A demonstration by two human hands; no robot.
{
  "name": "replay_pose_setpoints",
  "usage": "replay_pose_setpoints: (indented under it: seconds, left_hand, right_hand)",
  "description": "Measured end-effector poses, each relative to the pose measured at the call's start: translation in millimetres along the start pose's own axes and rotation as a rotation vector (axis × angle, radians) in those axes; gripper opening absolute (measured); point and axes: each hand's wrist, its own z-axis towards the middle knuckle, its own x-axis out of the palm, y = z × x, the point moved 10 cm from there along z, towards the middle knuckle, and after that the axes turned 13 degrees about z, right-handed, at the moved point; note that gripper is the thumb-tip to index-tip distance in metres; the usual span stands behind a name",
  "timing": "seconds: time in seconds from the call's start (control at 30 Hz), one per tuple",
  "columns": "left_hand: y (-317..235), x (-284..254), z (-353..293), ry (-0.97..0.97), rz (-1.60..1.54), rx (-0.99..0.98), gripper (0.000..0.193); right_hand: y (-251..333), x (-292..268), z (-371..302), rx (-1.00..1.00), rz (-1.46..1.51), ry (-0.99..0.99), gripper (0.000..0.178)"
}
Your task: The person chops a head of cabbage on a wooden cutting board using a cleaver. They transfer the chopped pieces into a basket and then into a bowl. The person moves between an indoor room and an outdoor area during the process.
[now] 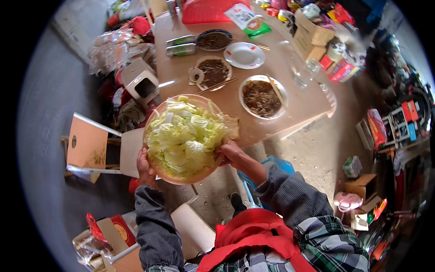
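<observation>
Between my two hands is a wide, peach-coloured basin [174,180], heaped with cut pale-green cabbage [188,136]. My left hand [145,167] grips its lower left rim, and my right hand [230,153] grips the rim on the right. The thumbs show, while most fingers are hidden beneath the basin. A flat tan piece [232,126] peeks out beside the basin's right edge at the table corner. Just past it on the table [290,120] stands a white bowl [242,107] of brown shredded food with chopsticks [275,89] resting on it.
Further back are a second bowl [216,72] of brown food, a dark-rimmed bowl [214,41], a white plate [244,55], cans [180,51] and a glass jar [307,73]. Chairs [88,141] stand at left, and a blue stool [247,188] is under my right arm. Boxes [312,36] crowd the right.
</observation>
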Motion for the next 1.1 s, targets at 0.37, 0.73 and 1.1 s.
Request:
replay_pose_setpoints:
  seconds: [0.37,0.73,1.1]
  left_hand:
    - [52.6,-17.3,-21.4,0.030,-0.152,-0.183,0.041]
    - [232.6,198.8,-252.4,0.451,0.651,-0.384,0.039]
    - [299.0,550.9,-843.4,1.734,0.973,0.403,0.046]
  right_hand:
    - [-54.1,-70.9,-90.1,-0.120,0.220,0.127,0.054]
    - [-62.9,-268.5,-372.3,-0.826,-0.253,-0.492,0.048]
    - [-265.3,-510.8,-767.1,-0.854,0.123,-1.075,0.080]
